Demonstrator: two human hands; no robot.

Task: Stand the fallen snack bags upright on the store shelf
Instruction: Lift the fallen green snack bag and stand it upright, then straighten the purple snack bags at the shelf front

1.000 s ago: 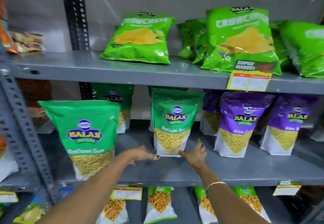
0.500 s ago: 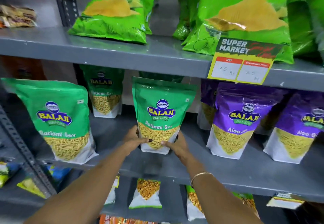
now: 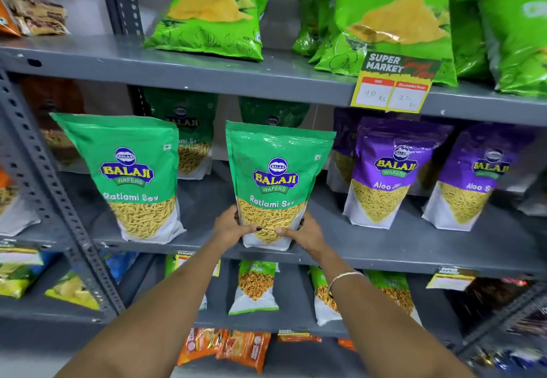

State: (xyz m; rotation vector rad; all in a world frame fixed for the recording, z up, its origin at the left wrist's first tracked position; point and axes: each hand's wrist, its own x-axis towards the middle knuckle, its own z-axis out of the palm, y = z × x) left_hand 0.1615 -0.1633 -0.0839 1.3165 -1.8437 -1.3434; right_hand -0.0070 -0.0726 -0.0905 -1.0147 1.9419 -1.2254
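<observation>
A green Ratlami Sev bag (image 3: pixel 276 170) stands upright near the front edge of the grey middle shelf (image 3: pixel 414 255). My left hand (image 3: pixel 229 226) grips its lower left corner and my right hand (image 3: pixel 305 234) grips its lower right corner, thumbs across the front. A second green Ratlami Sev bag (image 3: pixel 133 176) stands upright to the left, leaning slightly. Two more green bags (image 3: pixel 189 135) stand behind. Purple Aloo Sev bags (image 3: pixel 387 170) stand upright to the right.
On the top shelf, light-green Crunchem bags (image 3: pixel 216 14) lean back, and a yellow price tag (image 3: pixel 390 87) hangs off the shelf edge. A perforated grey upright (image 3: pixel 50 176) runs down the left. Small green bags (image 3: pixel 256 286) stand on the lower shelf, orange packets (image 3: pixel 233 348) below.
Both hands closed in from beside the middle green bag onto its bottom corners. The bag has come forward toward the shelf's front edge, and the camera has moved closer.
</observation>
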